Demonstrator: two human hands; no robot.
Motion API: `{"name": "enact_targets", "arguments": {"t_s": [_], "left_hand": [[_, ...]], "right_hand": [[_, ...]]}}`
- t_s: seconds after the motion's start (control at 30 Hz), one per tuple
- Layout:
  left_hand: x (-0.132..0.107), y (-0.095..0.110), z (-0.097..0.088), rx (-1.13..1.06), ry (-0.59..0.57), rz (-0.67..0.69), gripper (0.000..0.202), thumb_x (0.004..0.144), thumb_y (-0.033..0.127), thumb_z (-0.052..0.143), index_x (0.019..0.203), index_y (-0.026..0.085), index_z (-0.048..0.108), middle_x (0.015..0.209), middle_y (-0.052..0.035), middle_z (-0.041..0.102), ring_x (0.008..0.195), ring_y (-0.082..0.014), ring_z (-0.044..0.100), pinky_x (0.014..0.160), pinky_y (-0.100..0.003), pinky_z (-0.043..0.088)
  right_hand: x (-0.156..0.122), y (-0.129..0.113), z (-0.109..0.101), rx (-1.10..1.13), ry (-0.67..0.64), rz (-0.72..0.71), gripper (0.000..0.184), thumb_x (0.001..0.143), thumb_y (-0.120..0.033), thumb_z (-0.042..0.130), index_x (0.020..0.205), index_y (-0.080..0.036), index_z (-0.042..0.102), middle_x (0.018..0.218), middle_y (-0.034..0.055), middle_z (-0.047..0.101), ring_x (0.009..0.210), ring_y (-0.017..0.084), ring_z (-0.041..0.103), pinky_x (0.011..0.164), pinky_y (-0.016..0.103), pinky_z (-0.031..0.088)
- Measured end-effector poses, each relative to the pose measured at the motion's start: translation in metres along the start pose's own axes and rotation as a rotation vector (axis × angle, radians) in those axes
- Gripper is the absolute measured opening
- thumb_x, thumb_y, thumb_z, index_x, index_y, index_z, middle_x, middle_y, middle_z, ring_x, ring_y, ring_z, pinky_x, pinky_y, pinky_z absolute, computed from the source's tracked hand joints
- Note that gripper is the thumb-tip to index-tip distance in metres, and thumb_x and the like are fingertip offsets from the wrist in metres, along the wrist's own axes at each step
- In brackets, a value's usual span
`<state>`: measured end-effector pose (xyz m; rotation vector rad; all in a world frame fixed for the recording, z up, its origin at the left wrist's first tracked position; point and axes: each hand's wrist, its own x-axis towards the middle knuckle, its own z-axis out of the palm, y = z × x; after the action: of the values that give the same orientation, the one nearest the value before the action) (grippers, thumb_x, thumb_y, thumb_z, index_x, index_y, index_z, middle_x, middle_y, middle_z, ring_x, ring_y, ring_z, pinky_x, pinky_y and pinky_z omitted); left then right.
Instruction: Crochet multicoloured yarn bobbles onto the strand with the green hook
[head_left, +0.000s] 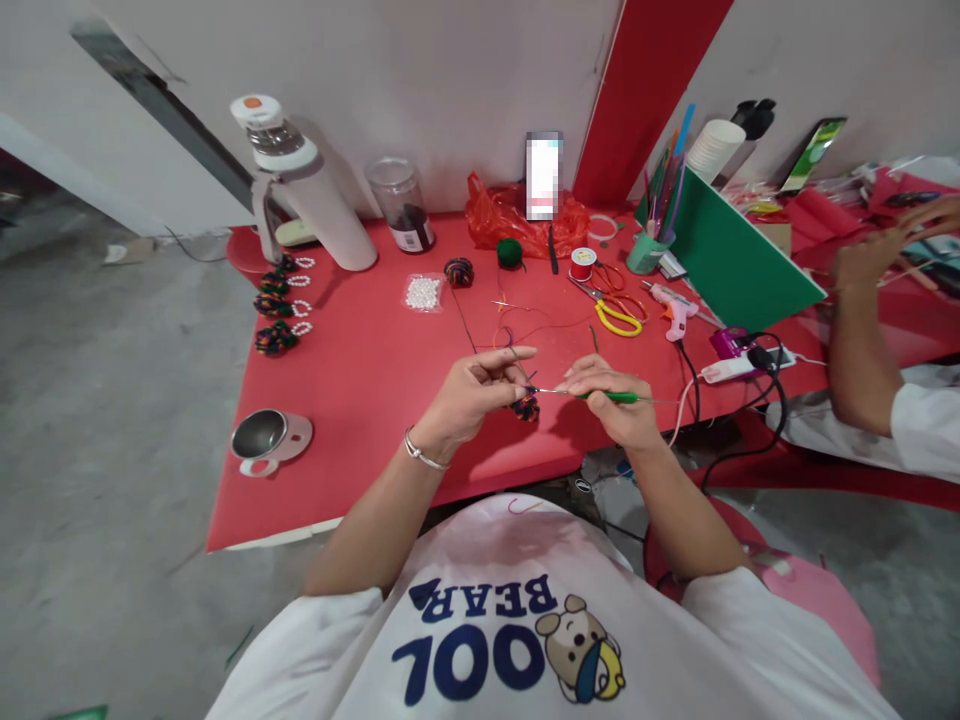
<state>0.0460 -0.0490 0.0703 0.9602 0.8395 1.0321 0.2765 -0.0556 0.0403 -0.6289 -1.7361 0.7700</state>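
Note:
My left hand (pixel 480 390) pinches a small dark multicoloured crochet piece (pixel 527 408), which hangs below the fingertips. A strand of yarn runs over its raised index finger. In my right hand (pixel 615 397) is a crochet hook with a green handle (pixel 621 397), its metal shaft pointing left and its tip at the crochet piece. Beyond my hands a dark multicoloured yarn ball (pixel 459 272) lies on the red table, with a strand trailing toward my left hand. Near it sit a green yarn ball (pixel 509 253) and a packet of white beads (pixel 423 293).
Finished-looking crochet pieces with bead loops (pixel 276 338) line the table's left side, near a mug (pixel 270 437) and a tall bottle (pixel 322 200). Yellow-handled scissors (pixel 619 318), a pink glue gun (pixel 677 310) and a power strip (pixel 746 365) lie right. Another person's arm (pixel 862 330) is beyond the green board (pixel 739 250).

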Motion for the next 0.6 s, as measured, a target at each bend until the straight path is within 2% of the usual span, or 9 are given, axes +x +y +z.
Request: {"name": "enact_targets", "arguments": {"t_s": [0.13,0.27,0.4,0.47,0.6], "left_hand": [[0.001,-0.002,0.0,0.004,0.011,0.014,0.047,0.06,0.014,0.086,0.107,0.015,0.08,0.07,-0.0012,0.067,0.062,-0.0095,0.056,0.061,-0.024,0.044],[0.002,-0.008,0.01,0.026,0.034,0.052,0.053,0.062,0.015,0.084,0.115,0.016,0.076,0.072,-0.001,0.067,0.066,-0.0113,0.059,0.064,-0.025,0.047],[0.0,-0.018,0.027,0.179,0.219,0.168,0.054,0.067,0.014,0.08,0.121,0.018,0.074,0.075,0.0008,0.066,0.057,-0.0074,0.049,0.055,-0.023,0.039],[-0.001,-0.021,0.033,0.18,0.282,0.2,0.056,0.069,0.016,0.079,0.125,0.019,0.072,0.077,0.0012,0.066,0.057,-0.0065,0.047,0.055,-0.022,0.038],[0.001,-0.021,0.031,-0.013,0.186,0.124,0.061,0.066,0.021,0.083,0.126,0.017,0.071,0.075,0.0008,0.066,0.064,-0.0089,0.056,0.062,-0.023,0.044]], "right_hand": [[-0.007,0.01,0.009,0.064,0.064,0.085,0.024,0.096,-0.046,0.063,0.097,-0.028,0.079,0.091,0.0051,0.081,0.092,0.024,0.073,0.091,0.05,0.058],[-0.01,0.009,0.027,0.102,0.168,0.079,0.024,0.098,-0.045,0.059,0.099,-0.03,0.078,0.091,0.0038,0.079,0.092,0.023,0.072,0.09,0.049,0.059],[-0.012,0.0,0.051,-0.239,0.317,0.015,0.019,0.097,-0.038,0.063,0.106,-0.031,0.078,0.097,0.0048,0.075,0.098,0.022,0.068,0.09,0.045,0.057],[-0.013,-0.002,0.061,-0.388,0.385,-0.025,0.019,0.096,-0.039,0.065,0.109,-0.032,0.077,0.099,0.0052,0.074,0.099,0.023,0.066,0.088,0.044,0.057],[-0.013,0.005,0.07,-0.372,0.467,-0.097,0.021,0.097,-0.041,0.061,0.111,-0.033,0.075,0.1,0.0047,0.073,0.097,0.022,0.067,0.084,0.043,0.058]]}}
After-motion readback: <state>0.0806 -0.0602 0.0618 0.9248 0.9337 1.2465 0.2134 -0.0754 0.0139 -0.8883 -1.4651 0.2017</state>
